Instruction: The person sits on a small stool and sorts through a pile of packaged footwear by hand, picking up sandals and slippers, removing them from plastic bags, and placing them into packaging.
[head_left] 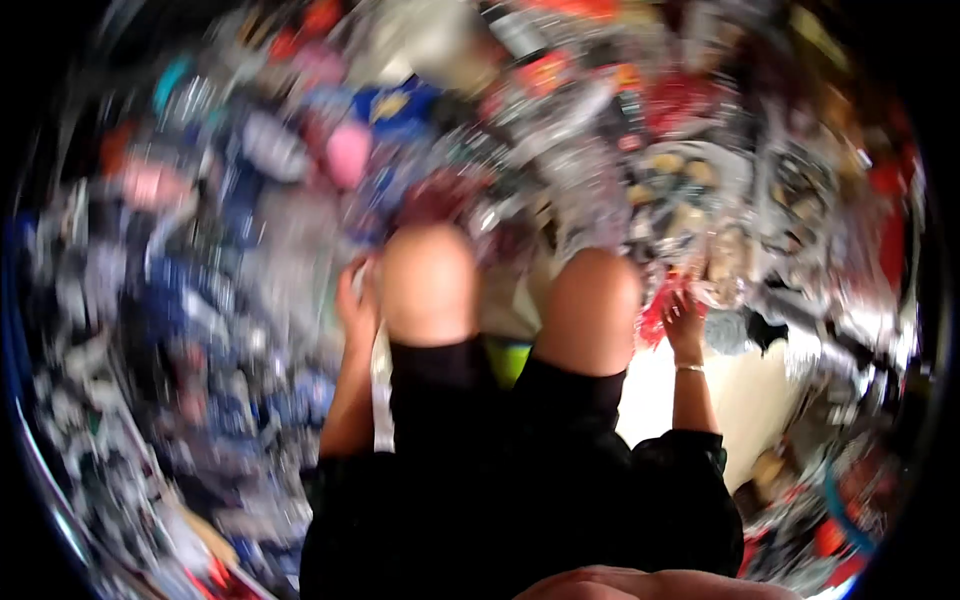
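Note:
Beside my left knee is my left hand [358,302], its fingers smeared by motion and partly hidden behind the knee. Loose plastic-wrapped goods [295,260] lie nearest to it, too blurred to name. To the right of my other knee, my right hand [685,312] reaches forward with its fingers apart and a thin bracelet [690,368] on the wrist. A red, plastic-looking item [655,312] lies right at its fingers; whether they touch it I cannot tell. A grey bundle [727,332] sits just right of this hand.
Heaped bagged goods surround me, mostly blurred. A clear bag with yellowish and dark pieces [685,185] lies ahead right, a pink rounded item [349,155] ahead left. Blue packets [185,300] pile at the left. Pale floor [750,410] shows at right.

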